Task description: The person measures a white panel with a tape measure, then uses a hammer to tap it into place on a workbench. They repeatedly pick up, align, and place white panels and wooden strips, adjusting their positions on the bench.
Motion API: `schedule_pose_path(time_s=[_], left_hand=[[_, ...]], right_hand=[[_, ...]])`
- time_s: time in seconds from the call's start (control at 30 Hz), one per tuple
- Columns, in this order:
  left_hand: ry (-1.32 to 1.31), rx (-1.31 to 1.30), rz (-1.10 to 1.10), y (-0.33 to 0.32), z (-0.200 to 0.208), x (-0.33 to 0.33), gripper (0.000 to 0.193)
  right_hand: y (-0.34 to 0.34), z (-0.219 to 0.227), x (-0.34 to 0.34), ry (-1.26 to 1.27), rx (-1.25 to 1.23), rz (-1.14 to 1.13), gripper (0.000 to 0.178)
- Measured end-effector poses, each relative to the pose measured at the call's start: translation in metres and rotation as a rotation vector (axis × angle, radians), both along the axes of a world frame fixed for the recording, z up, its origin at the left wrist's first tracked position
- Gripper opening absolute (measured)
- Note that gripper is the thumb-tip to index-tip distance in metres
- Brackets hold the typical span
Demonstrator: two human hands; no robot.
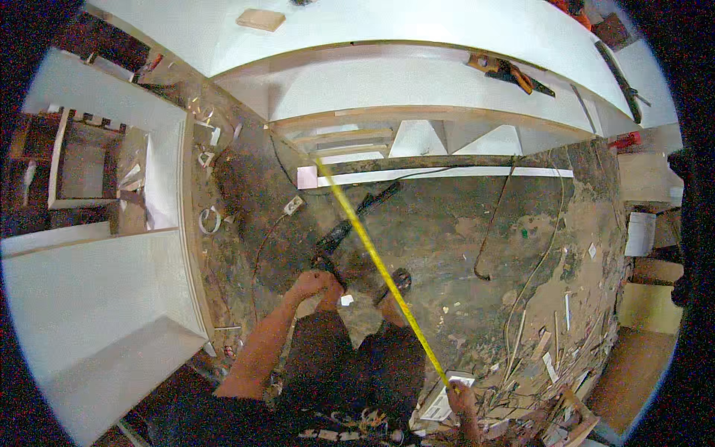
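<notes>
As my right hand (462, 401) grips the near end of the yellow tape measure (382, 268), a pale flat panel (439, 404) with a dark edge sits just under it; can't tell what that is. Wood scraps (544, 346) litter the floor (432, 231) to the right. My left hand (313, 284) is down by my left lower leg, fingers curled in; can't tell if it holds anything. Tape runs straight out from my right hand, slanting left past my right foot (402, 279). Long dark piece (381, 197) lies beyond the left hand, tape crossing over it. White socket block (295, 205) on the floor, left of the tape. Tape's far end is by a pinkish square (307, 177) at the left end of a long white strip (454, 173); contact unclear. Behind the strip, white cabinet (357, 86), with an orange-and-black-handled tool (519, 77) on it. Farther up, tan block (261, 19).
</notes>
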State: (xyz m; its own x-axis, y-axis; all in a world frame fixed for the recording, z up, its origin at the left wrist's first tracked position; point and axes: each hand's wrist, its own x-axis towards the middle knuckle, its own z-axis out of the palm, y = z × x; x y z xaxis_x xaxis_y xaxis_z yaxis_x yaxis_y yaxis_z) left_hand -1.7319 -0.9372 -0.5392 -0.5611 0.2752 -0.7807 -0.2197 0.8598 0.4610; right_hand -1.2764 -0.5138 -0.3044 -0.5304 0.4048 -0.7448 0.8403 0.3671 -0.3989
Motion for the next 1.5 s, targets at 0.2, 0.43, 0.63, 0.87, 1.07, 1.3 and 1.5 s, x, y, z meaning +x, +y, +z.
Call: schedule_pose_path(time_s=[0.2, 0.43, 0.63, 0.87, 1.07, 1.3, 1.5], left_hand=[[-0.249, -0.304, -0.125, -0.084, 0.007, 0.15, 0.054], [0.299, -0.272, -0.377, -0.135, -0.022, 0.253, 0.044], [0.172, -0.305, -0.272, -0.139, -0.034, 0.229, 0.035], [0.069, -0.385, -0.338, -0.142, -0.028, 0.214, 0.037], [-0.014, -0.247, -0.374, -0.145, -0.023, 0.2, 0.042], [-0.186, -0.411, -0.398, -0.128, -0.015, 0.18, 0.042], [-0.245, -0.397, -0.352, -0.12, -0.01, 0.162, 0.043]], right_hand=[[-0.043, -0.139, 0.015, 0.024, -0.169, -0.526, 0.026], [-0.076, -0.295, 0.003, 0.114, 0.032, -0.072, 0.024], [-0.149, -0.295, 0.055, -0.147, 0.129, -0.257, 0.03], [-0.167, -0.281, 0.03, 0.072, -0.01, -0.361, 0.035], [-0.185, -0.289, 0.012, 0.13, -0.023, -0.458, 0.031], [-0.187, -0.346, -0.031, 0.179, -0.024, -0.365, 0.026], [-0.156, -0.48, -0.186, 0.23, 0.337, -0.169, 0.03]])
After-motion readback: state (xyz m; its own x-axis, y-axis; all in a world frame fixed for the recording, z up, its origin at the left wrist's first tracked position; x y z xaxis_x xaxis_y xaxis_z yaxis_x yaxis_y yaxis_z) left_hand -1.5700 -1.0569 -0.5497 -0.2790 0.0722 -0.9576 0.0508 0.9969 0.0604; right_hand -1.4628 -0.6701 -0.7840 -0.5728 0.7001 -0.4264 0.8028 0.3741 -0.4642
